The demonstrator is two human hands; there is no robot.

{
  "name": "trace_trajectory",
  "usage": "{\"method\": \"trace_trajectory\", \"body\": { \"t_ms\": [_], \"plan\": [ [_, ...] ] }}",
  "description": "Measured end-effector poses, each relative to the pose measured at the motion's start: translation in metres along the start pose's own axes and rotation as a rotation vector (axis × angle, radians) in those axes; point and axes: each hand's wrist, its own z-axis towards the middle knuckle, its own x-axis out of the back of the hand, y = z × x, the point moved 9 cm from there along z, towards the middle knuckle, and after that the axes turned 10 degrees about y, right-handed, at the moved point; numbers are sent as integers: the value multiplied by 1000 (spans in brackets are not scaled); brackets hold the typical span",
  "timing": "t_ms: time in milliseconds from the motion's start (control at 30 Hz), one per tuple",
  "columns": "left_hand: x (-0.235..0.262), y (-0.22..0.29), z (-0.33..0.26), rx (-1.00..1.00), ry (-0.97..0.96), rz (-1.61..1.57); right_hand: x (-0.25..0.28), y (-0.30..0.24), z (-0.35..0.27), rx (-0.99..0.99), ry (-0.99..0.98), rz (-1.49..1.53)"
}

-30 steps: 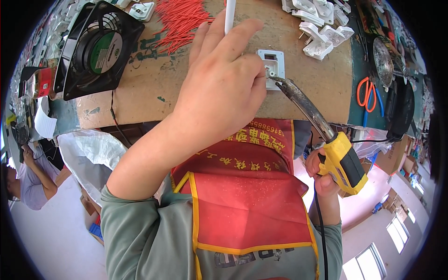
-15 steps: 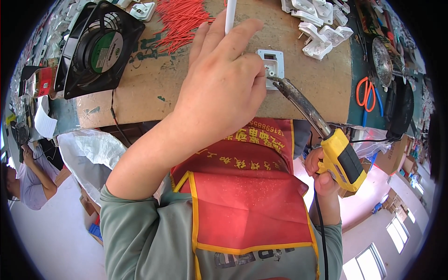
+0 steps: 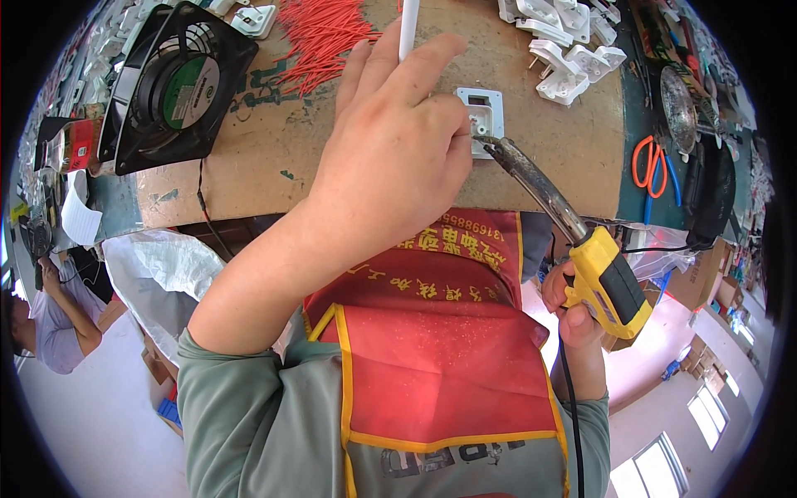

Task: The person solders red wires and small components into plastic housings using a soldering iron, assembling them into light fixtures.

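Just in from the near edge of the worn brown counter [image 3: 274,178], a white rectangular plastic housing [image 3: 482,118] lies partly hidden by the left grip [image 3: 403,137], whose curled fingers hide whether they hold anything. The right grip [image 3: 571,309] clasps a yellow-and-black soldering iron [image 3: 592,259], tip at the housing. Soldering seems in hand; the next move calls for steadiness.

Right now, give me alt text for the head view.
A person's right hand holds a yellow-and-black soldering gun, its dark metal tip at a small white plastic housing on a brown worktop. The left hand curls at the housing's left edge, by a slim white rod. Nearby are thin red wires and a square black fan.
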Motion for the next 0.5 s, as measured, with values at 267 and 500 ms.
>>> {"method": "trace_trajectory", "body": {
  "t_ms": [267, 500],
  "plan": [
    [1, 1, 2, 1, -3, 7, -1, 2, 0, -31, 5, 30],
    [1, 1, 1, 3, -9, 12, 0, 5, -1, -63, 16, 29]
  ]
}}
